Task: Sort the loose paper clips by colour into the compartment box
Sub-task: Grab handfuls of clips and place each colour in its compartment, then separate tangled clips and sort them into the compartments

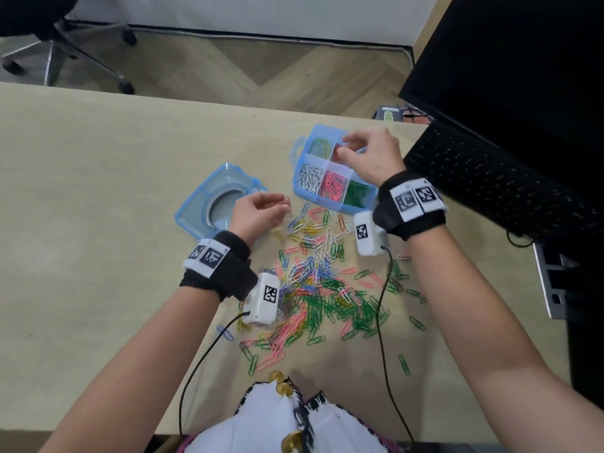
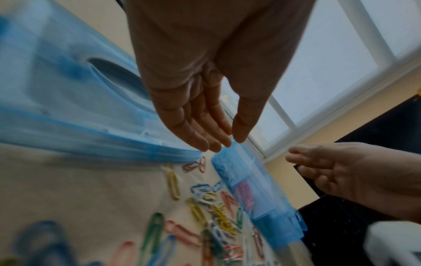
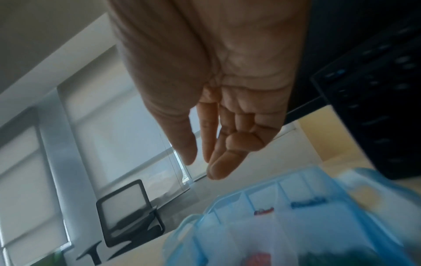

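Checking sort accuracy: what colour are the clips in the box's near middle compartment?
Pink clips, clearest in the head view.

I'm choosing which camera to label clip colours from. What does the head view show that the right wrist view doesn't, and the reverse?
Only the head view shows the loose clip pile, the lid, the left hand, and the box's near white, pink and green compartments sharply. Only the right wrist view shows the right hand's palm side, fingers relaxed and holding nothing, plus window blinds. Both show the box, the keyboard and a chair.
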The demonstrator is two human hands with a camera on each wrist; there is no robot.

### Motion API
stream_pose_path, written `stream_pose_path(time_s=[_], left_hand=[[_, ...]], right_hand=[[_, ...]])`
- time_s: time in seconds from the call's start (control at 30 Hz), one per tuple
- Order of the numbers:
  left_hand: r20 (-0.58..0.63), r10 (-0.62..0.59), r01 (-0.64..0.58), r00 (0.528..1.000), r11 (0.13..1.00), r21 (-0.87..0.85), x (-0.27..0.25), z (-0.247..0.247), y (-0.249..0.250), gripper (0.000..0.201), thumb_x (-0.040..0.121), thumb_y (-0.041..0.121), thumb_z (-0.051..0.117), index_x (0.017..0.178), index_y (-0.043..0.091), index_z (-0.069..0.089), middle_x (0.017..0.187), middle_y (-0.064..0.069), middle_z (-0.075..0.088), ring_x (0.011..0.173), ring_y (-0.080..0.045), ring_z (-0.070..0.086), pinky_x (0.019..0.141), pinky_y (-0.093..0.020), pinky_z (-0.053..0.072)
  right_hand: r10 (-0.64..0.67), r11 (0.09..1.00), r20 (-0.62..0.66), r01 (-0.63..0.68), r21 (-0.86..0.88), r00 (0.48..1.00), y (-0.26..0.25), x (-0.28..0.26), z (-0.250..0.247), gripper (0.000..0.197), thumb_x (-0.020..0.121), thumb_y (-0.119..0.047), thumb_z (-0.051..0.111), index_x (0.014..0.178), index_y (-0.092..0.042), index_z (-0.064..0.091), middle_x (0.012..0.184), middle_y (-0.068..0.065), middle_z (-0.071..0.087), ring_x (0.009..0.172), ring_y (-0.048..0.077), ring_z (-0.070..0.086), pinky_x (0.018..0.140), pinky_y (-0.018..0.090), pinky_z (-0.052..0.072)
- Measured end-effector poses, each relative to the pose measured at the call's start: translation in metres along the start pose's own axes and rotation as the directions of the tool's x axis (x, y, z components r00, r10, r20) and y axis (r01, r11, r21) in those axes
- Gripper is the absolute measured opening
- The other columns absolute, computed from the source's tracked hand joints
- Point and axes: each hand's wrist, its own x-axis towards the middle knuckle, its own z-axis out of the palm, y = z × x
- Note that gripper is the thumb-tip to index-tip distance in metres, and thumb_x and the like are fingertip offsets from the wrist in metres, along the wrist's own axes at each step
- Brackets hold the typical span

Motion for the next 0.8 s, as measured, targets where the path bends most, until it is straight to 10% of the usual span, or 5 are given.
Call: stream_pose_path(time_s=[0.2,0.4,0.6,0.8], left_hand=[[0.092,0.080,-0.106,0.993,0.936,0.335,-0.022,-0.028,-0.021,0.015,0.087,0.007,0.067,0.101,0.010,0.065,0.086,0.003,0.067,0.069,0.003,0.064,0.071,-0.012,0.050],[0.092,0.238,-0.246,0.967,0.766,0.594,-0.045,-0.038,-0.045,0.015,0.087,0.011,0.066,0.101,0.015,0.068,0.099,0.004,0.068,0.090,-0.009,0.064,0.079,-0.016,0.046],[0.124,0.259,-0.271,0.958,0.672,0.689,-0.061,-0.032,-0.062,0.019,0.087,0.010,0.065,0.106,0.013,0.069,0.101,-0.003,0.067,0.088,-0.012,0.061,0.081,-0.017,0.044],[0.249,0.225,-0.335,0.942,0.580,0.743,-0.079,-0.023,-0.069,0.039,0.079,0.016,0.075,0.115,0.012,0.063,0.109,-0.004,0.053,0.089,-0.009,0.052,0.070,-0.002,0.037]], right_hand=[[0.123,0.987,0.261,-0.091,-0.132,0.957,0.053,-0.093,-0.013,0.018,0.089,-0.021,0.065,0.104,-0.013,0.069,0.091,-0.003,0.065,0.080,0.011,0.059,0.081,0.026,0.048],[0.394,0.871,0.089,-0.341,-0.353,0.915,0.126,-0.166,-0.010,0.040,0.093,-0.032,0.056,0.129,-0.015,0.057,0.120,0.017,0.047,0.110,0.033,0.052,0.106,0.038,0.036],[0.302,0.910,0.164,-0.233,-0.343,0.939,0.115,-0.195,0.031,0.071,0.090,-0.056,0.049,0.141,-0.007,0.041,0.123,0.011,0.033,0.121,0.026,0.034,0.110,0.040,0.030],[0.157,0.901,0.231,-0.043,-0.432,0.960,0.075,-0.192,0.075,0.116,0.055,-0.090,0.053,0.143,-0.018,0.032,0.117,0.008,0.030,0.107,0.022,0.032,0.099,0.039,0.039]])
